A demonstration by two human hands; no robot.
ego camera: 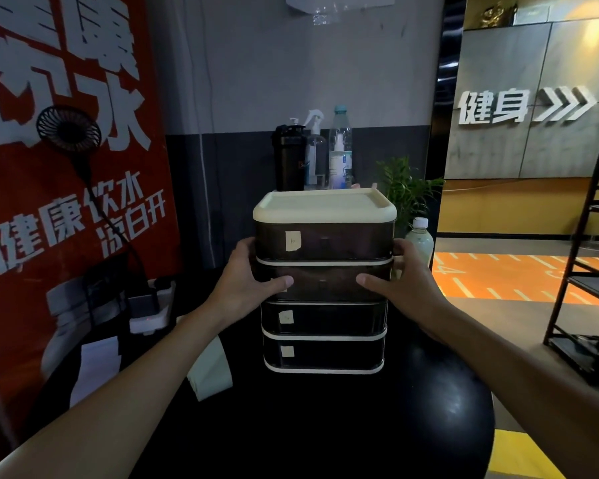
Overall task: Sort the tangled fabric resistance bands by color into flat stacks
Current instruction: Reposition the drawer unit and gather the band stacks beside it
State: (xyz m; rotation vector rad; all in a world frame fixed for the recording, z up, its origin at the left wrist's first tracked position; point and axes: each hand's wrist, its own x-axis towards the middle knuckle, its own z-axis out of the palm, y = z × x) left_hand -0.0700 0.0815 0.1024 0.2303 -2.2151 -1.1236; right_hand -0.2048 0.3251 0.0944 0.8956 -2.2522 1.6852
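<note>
The left hand and right hand clamp opposite sides of the drawer unit at frame centre, thumbs across its second drawer. Lower left of it, a pale fabric strip lies folded on the black table. A red poster fills the left and a dark rack stands at the right.

Black fan before red banner; bottles behind drawer tower; potted plant, shelf rack at right.

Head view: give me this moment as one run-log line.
stage: pre-sort | left hand: grips drawer unit left side | right hand: grips its right side | unit: upright, drawers shut | bands: none visible
</note>
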